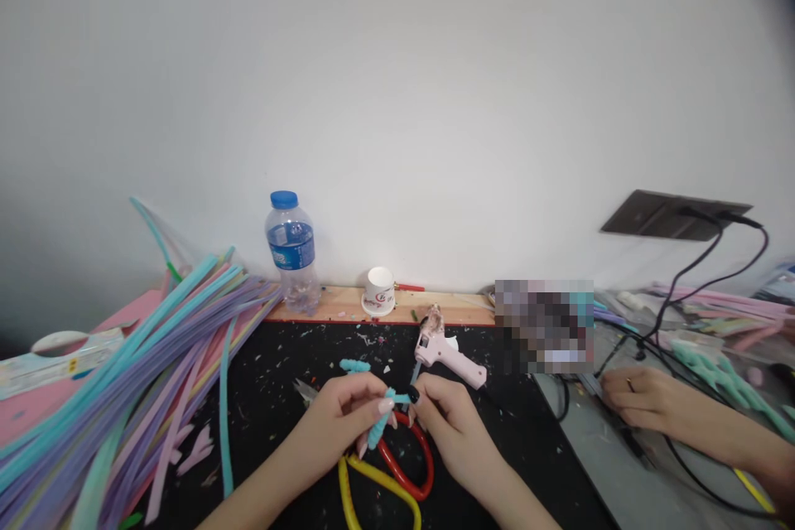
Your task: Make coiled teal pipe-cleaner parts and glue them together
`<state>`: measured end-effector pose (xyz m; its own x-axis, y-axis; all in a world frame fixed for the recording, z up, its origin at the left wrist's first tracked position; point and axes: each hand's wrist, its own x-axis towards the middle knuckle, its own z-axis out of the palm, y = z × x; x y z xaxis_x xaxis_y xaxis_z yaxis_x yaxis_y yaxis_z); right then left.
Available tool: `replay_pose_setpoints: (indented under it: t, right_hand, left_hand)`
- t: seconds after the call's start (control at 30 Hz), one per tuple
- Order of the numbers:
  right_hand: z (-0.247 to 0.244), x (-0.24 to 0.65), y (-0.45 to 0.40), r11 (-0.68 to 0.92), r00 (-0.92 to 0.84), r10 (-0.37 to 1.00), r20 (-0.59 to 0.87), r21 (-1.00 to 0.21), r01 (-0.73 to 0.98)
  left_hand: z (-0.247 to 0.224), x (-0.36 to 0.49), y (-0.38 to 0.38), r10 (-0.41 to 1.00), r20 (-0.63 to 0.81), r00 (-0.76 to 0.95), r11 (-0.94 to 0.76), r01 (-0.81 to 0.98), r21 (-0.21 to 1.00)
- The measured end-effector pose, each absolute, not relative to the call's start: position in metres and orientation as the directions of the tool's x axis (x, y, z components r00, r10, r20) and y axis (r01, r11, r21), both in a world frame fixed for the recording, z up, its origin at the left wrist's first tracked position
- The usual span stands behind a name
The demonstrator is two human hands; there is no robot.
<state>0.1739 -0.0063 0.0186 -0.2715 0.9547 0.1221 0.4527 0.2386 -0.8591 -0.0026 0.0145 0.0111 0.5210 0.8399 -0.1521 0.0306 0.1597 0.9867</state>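
Over the black mat (279, 364), my left hand (348, 414) pinches a light blue fuzzy stem piece (378, 429) with a twisted, ridged look. My right hand (444, 418) is closed on the thin end of the same blue piece, between thumb and forefinger. A second short blue twisted piece (354, 365) lies just beyond my left hand. Beneath and between the hands are scissors with a red handle loop (427, 468) and a yellow handle loop (385, 482). A pink glue gun (456, 360) rests beyond my right hand.
Long colored fuzzy stems (167, 381) fill the left side. Along the wall stand a water bottle (291, 252) and a white paper cup (379, 290). At right, another person's hand (639, 397) rests near black cables (674, 298) and mint-green pieces (714, 377). Part of the view is pixelated.
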Motion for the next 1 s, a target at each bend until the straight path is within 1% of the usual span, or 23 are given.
replay_pose_setpoints:
  t: [0.17, 0.37, 0.43, 0.53, 0.63, 0.83, 1.0]
  right_hand:
    - [0.019, 0.176, -0.006, 0.282, -0.313, 0.936, 0.160, -0.872, 0.400]
    - [0.023, 0.172, -0.008, 0.319, -0.351, 0.918, 0.184, -0.868, 0.380]
    - [0.023, 0.171, -0.008, 0.319, -0.349, 0.919, 0.183, -0.866, 0.385]
    - [0.022, 0.171, -0.009, 0.314, -0.344, 0.922, 0.176, -0.860, 0.401]
    - [0.019, 0.172, -0.008, 0.303, -0.329, 0.930, 0.166, -0.851, 0.429]
    - [0.018, 0.173, -0.007, 0.297, -0.307, 0.937, 0.166, -0.842, 0.451]
    - [0.019, 0.170, -0.009, 0.309, -0.330, 0.929, 0.166, -0.838, 0.450]
  left_hand:
    - [0.018, -0.002, 0.012, 0.740, -0.210, 0.639, 0.382, -0.143, 0.913]
    - [0.021, -0.005, 0.008, 0.644, -0.264, 0.718, 0.543, -0.186, 0.819]
    - [0.020, -0.005, 0.007, 0.614, -0.276, 0.739, 0.574, -0.178, 0.800]
    - [0.017, -0.004, 0.008, 0.618, -0.291, 0.730, 0.546, -0.133, 0.827]
    - [0.016, -0.002, 0.008, 0.667, -0.291, 0.686, 0.476, -0.091, 0.875]
    - [0.016, 0.004, 0.008, 0.770, -0.230, 0.595, 0.327, -0.058, 0.943]
    - [0.008, 0.006, 0.008, 0.847, -0.180, 0.500, 0.191, 0.028, 0.981]
